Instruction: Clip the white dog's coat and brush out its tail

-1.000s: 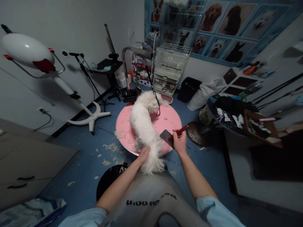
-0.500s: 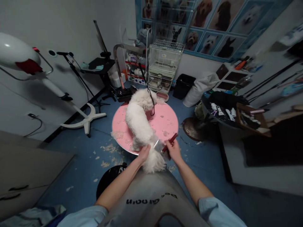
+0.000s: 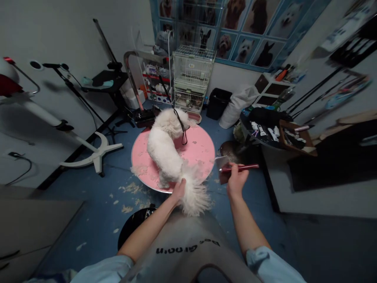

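A small white fluffy dog [image 3: 165, 151] stands on a round pink grooming table [image 3: 200, 147], tethered by a black leash [image 3: 179, 125] at its neck. My left hand [image 3: 178, 191] is closed around the base of the dog's tail [image 3: 196, 192], which hangs fluffed over the table's near edge. My right hand [image 3: 235, 179] grips a slicker brush with a red handle [image 3: 232, 168]. The brush is held clear of the fur, to the right of the tail.
Clumps of white fur litter the blue floor [image 3: 129, 192]. A black stool [image 3: 134, 228] sits under me. A white stand dryer base [image 3: 94, 155] is left, a wire cage [image 3: 191, 78] behind, and a tool-laden tray table [image 3: 271, 133] and dark round stool [image 3: 232, 151] right.
My right hand brought the brush down against the tail, then swept it out to the right, away from the fur. My left hand kept hold of the tail. The view swung rightward.
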Available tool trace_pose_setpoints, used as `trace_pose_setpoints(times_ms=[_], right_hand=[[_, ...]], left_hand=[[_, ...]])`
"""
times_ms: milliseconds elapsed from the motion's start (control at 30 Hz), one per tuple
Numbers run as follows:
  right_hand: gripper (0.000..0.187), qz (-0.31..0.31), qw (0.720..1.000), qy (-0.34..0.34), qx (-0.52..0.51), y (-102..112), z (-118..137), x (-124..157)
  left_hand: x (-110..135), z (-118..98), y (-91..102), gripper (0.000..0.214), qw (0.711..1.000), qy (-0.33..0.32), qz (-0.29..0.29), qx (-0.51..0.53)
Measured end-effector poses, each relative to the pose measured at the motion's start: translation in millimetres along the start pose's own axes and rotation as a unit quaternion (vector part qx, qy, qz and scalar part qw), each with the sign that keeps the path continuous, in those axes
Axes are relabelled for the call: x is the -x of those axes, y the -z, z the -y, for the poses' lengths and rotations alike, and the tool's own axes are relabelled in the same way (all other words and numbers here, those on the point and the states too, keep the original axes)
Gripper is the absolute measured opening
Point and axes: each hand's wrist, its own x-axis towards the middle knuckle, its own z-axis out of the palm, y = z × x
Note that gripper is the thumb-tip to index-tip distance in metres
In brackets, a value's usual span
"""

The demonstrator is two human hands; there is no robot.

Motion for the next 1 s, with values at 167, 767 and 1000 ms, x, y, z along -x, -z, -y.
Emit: trace_pose_setpoints(times_ms=[167,767,1000], right_hand=[[0.032,0.144,0.987,-0.057,0.052,-12,-4,23],[0.037,0.173,0.978,-0.112,0.012,-2,-11,18],[0.036,0.096,0.989,-0.108,0.015,0,-16,20]], left_hand=[[2,-4,-6.9,0.078,0.999,-0.011,0.036,-0.019],[1,1,-9.4,0.072,0.999,-0.032,0.029,-0.032],[1,5,-1.5,0.071,0.998,-0.004,0.011,-0.063]])
